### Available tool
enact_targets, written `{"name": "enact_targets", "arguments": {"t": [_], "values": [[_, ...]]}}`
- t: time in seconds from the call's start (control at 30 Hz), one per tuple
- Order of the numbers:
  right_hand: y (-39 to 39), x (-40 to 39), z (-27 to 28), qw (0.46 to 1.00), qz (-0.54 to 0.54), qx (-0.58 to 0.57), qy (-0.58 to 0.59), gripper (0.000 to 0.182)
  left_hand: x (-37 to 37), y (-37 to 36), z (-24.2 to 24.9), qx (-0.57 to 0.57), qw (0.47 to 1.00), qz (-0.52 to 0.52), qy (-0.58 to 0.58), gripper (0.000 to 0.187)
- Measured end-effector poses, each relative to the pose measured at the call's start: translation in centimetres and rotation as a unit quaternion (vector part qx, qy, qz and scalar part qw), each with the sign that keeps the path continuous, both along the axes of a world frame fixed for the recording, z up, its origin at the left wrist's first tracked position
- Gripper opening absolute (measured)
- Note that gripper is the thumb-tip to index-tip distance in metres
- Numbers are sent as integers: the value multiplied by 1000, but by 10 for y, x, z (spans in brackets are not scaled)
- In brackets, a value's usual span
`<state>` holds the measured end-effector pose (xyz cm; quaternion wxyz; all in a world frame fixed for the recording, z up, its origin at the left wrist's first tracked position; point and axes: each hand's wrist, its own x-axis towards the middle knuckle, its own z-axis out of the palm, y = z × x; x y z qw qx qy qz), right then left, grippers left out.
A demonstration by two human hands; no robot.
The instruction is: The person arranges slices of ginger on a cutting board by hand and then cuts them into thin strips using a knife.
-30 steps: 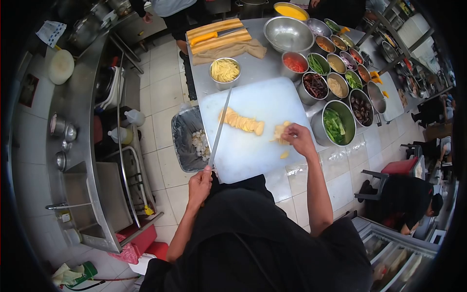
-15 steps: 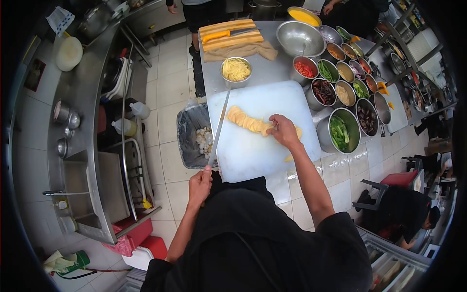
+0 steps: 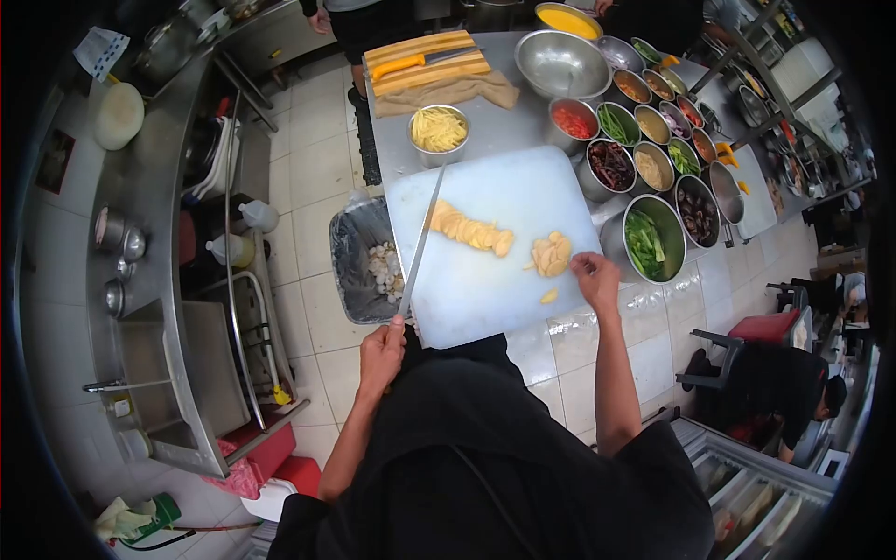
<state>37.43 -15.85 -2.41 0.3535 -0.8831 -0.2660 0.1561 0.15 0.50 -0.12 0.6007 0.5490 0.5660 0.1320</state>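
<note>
My left hand [image 3: 382,355] is closed on the handle of a long knife [image 3: 423,245], whose blade points away from me over the left part of the white cutting board [image 3: 448,313]. On the board lies a slanting row of overlapping yellow slices [image 3: 471,230]. To its right is a small pile of the same slices [image 3: 551,254], with one loose slice [image 3: 549,296] below it. My right hand [image 3: 594,277] is beside the pile at the board's right edge, its fingers curled and close together; whether they hold anything is too small to tell.
A bowl of yellow strips [image 3: 439,129] stands behind the board. Many metal containers, including a pot of greens [image 3: 644,245], crowd the right. A lined bin [image 3: 347,271] is at the left. An orange-handled knife [image 3: 399,66] lies on a striped board. Other people stand beyond the table.
My right hand has moved right, off the slanting row to the board's right edge. The small pile it partly covered now shows apart from the row. My left hand still holds the knife.
</note>
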Motion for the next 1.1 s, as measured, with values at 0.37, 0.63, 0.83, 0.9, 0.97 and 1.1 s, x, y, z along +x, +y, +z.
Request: {"name": "enact_targets", "arguments": {"t": [0.37, 0.63, 0.83, 0.9, 0.97, 1.1], "values": [[14, -45, 1, 995, -90, -27, -38, 38, 6, 3, -3, -11, 1000, -29, 5, 60], [13, -41, -3, 994, -79, 8, -69, 34, 6, 1, -5, -11, 1000, -16, -6, 59], [5, -31, -14, 988, -96, 90, 79, 29, 5, -1, 1, -16, 1000, -2, -11, 59], [5, -19, -13, 969, -63, 156, 179, 27, 5, -1, 3, -12, 1000, 2, -7, 59], [23, -18, 10, 966, -6, 166, 199, 27, 5, -1, 3, -11, 1000, 1, -2, 59], [80, -17, 22, 975, 143, 37, 163, 27, 5, -3, -1, -10, 1000, -9, -1, 60]]}}
